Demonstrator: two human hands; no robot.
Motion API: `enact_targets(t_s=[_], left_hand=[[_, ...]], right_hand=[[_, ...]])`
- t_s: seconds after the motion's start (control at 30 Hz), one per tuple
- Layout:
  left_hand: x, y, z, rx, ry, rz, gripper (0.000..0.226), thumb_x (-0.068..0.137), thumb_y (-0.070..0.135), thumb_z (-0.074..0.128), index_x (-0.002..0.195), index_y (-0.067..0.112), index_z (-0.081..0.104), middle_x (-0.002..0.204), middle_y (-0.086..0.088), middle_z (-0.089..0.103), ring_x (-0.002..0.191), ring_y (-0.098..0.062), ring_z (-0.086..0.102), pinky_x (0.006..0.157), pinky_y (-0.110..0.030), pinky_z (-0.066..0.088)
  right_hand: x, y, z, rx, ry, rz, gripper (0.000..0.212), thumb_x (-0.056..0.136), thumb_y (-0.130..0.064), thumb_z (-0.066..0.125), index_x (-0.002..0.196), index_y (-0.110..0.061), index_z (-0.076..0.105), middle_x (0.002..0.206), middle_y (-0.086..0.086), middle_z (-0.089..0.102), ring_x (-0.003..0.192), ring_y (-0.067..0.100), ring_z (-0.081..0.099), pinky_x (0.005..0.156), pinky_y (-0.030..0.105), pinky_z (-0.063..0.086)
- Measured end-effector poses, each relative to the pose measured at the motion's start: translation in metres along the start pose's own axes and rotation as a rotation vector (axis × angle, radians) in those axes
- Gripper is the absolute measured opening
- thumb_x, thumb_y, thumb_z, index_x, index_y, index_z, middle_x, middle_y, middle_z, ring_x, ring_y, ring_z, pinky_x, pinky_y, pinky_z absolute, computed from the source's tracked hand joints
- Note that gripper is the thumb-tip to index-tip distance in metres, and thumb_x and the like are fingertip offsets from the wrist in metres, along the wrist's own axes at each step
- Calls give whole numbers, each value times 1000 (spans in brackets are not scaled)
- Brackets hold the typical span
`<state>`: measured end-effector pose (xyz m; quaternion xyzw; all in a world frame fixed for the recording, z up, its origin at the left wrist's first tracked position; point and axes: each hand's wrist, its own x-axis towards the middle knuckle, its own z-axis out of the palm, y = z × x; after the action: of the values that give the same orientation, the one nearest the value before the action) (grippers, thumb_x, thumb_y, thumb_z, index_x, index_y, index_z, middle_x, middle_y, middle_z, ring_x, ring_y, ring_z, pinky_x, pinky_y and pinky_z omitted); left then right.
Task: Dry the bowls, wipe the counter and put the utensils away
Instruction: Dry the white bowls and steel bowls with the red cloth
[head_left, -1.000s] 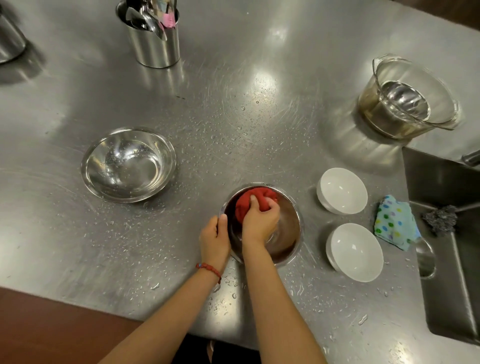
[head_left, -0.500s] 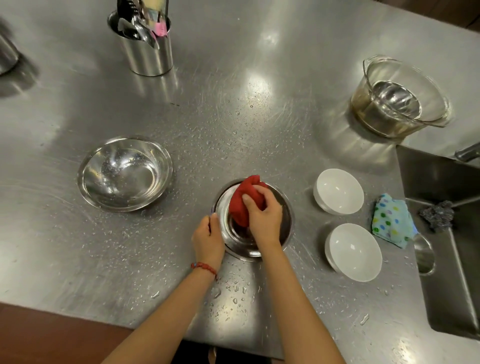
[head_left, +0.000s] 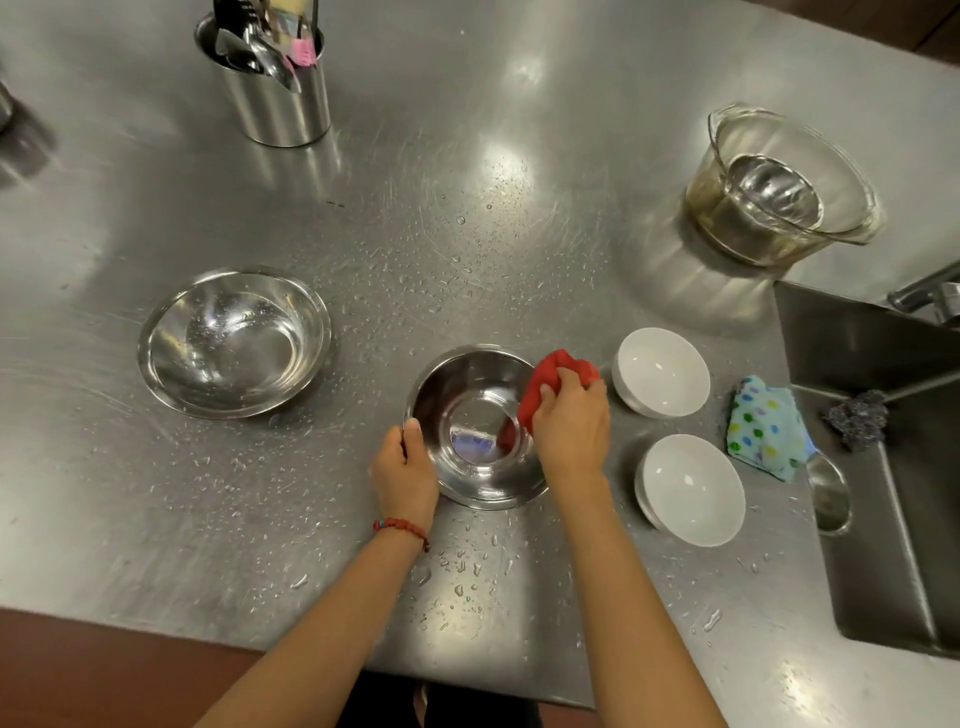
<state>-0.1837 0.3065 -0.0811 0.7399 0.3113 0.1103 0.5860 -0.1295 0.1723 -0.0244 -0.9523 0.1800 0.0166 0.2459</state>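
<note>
left hand (head_left: 405, 470) is gripping the small steel bowl (head_left: 475, 426) rim at 9 o'clock, thumb inside | right hand (head_left: 571, 423) is clutching the red cloth (head_left: 558, 376) over the rim at 3 o'clock | bowl is sitting on the wet counter (head_left: 467, 234), near-centre

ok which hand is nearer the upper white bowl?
Right. The right hand, gripping the red cloth at the steel bowl's right rim, sits just left of the upper white bowl. The left hand holds the steel bowl's far left rim.
</note>
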Motion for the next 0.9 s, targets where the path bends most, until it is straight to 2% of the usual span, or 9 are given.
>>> enact_targets(t_s=[0.33, 0.5, 0.67, 0.73, 0.8, 0.9], left_hand=[[-6, -3, 10, -25, 39, -47, 41, 95, 21, 42, 55, 18, 36, 53, 3, 36, 49, -8, 31, 41, -8, 32], [-10, 0, 10, -33, 13, -62, 41, 94, 20, 43, 54, 19, 37, 53, 3, 39, 49, -8, 33, 47, -23, 32], [-9, 0, -1, -137, -102, -101, 43, 93, 21, 48, 52, 17, 36, 52, -1, 34, 52, -14, 32, 54, -31, 31], [-10, 2, -8, -123, -187, -98, 41, 91, 28, 53, 54, 14, 40, 52, -4, 39, 52, -18, 37, 51, -30, 36], [-11, 2, -18, -40, -206, -88, 38, 87, 35, 57, 57, 12, 51, 54, -5, 51, 53, -19, 49, 50, -28, 46], [-7, 3, -40, 127, -111, 0, 22, 84, 37, 60, 73, 17, 62, 69, -3, 65, 68, -20, 62, 66, -32, 51]], right_hand=[[-77, 23, -5, 91, -44, -47, 34, 96, -26, 43, 127, -14, 50, 130, 14, 46, 111, 28, 50, 95, 35, 39], [-93, 4, 15, 137, -113, -133, 36, 94, -28, 46, 128, -17, 49, 131, 11, 48, 115, 26, 49, 97, 31, 38], [-86, 3, 14, 481, -170, -119, 33, 88, -26, 58, 120, -21, 59, 124, 4, 58, 113, 18, 53, 99, 27, 39], [-87, 2, 14, 619, -162, -78, 31, 87, -25, 61, 117, -23, 61, 116, -2, 62, 106, 12, 56, 95, 28, 45], [-88, 0, 14, 702, -157, -56, 30, 86, -25, 62, 115, -25, 62, 113, -6, 62, 102, 8, 56, 89, 22, 49], [-87, -4, 13, 763, -159, -74, 29, 85, -25, 63, 114, -27, 62, 111, -10, 61, 99, 4, 56, 79, 10, 45]])
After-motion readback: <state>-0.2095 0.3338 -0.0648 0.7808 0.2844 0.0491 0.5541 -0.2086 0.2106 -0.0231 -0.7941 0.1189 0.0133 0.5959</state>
